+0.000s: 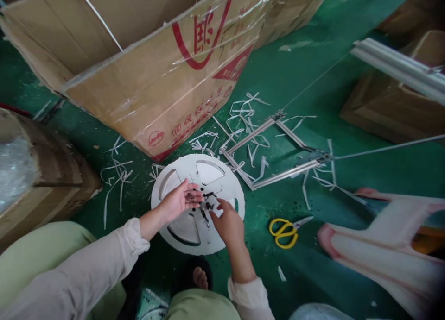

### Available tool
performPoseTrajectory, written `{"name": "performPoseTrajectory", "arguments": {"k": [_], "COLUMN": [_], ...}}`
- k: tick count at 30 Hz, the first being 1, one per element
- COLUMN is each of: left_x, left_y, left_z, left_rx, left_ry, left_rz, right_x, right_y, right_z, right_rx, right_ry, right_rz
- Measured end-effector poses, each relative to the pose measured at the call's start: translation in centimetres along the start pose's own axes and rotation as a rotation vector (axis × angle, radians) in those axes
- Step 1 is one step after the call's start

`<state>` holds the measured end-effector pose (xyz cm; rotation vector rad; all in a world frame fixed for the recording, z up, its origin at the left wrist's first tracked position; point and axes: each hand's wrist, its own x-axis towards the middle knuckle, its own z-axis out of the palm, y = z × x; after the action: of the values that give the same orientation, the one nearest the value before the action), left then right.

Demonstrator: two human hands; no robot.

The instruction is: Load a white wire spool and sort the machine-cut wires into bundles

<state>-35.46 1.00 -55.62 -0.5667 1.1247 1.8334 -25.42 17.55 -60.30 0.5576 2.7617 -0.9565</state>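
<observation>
The white disc lies flat on the floor, apparently a low stand for the small dark pieces. The left hand spreads, palm up, perhaps for catching; the right hand half curls, its hold unclear.

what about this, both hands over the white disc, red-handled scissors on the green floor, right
Not quite: the head view shows yellow-handled, not red-handled, scissors on the green floor. The left hand and right hand are over the white disc.
</observation>
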Motion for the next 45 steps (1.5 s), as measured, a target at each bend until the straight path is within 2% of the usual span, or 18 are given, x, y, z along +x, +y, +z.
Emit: {"name": "performPoseTrajectory", "arguments": {"k": [4,6,8,11,14,18,21,24,26,29,31,35,40,45], "left_x": [-0.7,-1.0,-1.2,-1.2,-0.9,-1.0,-1.6,-1.9,-1.6,-0.7,-0.1,0.7,0.9,1.6], "left_y": [0.8,0.8,0.6,0.2,0.0,0.5,1.4,2.3,2.8,3.3,3.2,2.2,1.1,0.7], "left_z": [0.5,0.7,0.9,0.9,0.5,-0.5,-1.1,-1.8,-2.6,-3.9,-4.5,-4.8,-4.6,-5.5], "left_rx": [-0.149,-0.174,-0.181,-0.162,0.046,0.806,1.3,1.57,1.625,1.589,1.586,1.634,1.662,1.708], "left_ry": [-0.106,-0.141,-0.156,-0.155,-0.121,-0.096,-0.18,-0.23,-0.173,0.0,0.055,0.021,-0.017,-0.021], "left_rz": [-0.089,-0.096,-0.09,-0.08,-0.016,0.309,0.465,0.516,0.561,0.629,0.65,0.679,0.696,0.684], "right_x": [-1.1,-1.1,-0.9,-0.6,-0.4,-0.6,-1.1,-1.6,-1.8,-1.7,-1.7,-1.8,-2.2,-2.6], "right_y": [-2.9,-4.6,-5.8,-6.2,-5.3,-3.6,-2.8,-2.6,-2.5,-2.0,-1.3,0.2,1.8,3.9], "right_z": [-2.2,-2.4,-2.2,-1.6,-1.2,-0.8,-0.3,0.3,0.6,0.7,0.5,-0.2,-0.7,-0.8], "right_rx": [0.263,0.265,0.203,0.173,0.337,0.597,0.594,0.568,0.562,0.581,0.614,0.63,0.612,0.647], "right_ry": [0.079,0.101,0.139,0.14,0.115,0.029,-0.069,-0.157,-0.15,-0.049,0.02,0.097,0.13,0.155], "right_rz": [-0.204,-0.288,-0.308,-0.303,-0.274,-0.22,-0.272,-0.326,-0.323,-0.26,-0.204,-0.117,-0.019,0.093]}}
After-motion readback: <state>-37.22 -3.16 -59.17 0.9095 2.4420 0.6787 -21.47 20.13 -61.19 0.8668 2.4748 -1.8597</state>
